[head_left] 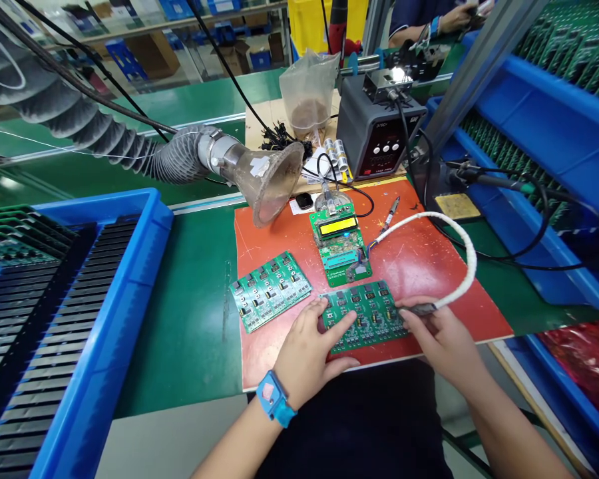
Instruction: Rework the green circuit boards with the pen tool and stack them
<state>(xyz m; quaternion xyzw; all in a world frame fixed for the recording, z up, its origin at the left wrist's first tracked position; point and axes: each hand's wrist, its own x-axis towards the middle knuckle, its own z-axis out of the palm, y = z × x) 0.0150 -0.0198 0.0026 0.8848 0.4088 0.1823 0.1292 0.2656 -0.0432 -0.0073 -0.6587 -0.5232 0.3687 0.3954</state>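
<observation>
The left hand (pixel 309 356) lies flat on a green circuit-board panel (pixel 367 316), and the right hand (pixel 442 342), apart from it, pinches the dark end of a white-wrapped cable (pixel 452 259) against the panel's far edge. The panel rests at the near edge of a scuffed orange-red mat (pixel 264 362). On the mat lie a second panel (pixel 270 291) and a tester board (pixel 338 245) with a yellow display. Beyond the mat gapes a ribbed fume-extractor hose's flared hood (pixel 269 183), and left of it sits a blue rack tray (pixel 100 266).

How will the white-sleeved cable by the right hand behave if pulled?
The white-sleeved cable looks fairly stiff: it stands in a wide arc above the orange mat rather than lying flat. It would probably spring back, not flop. Pulled from the right hand, it may swing as one curve.
</observation>
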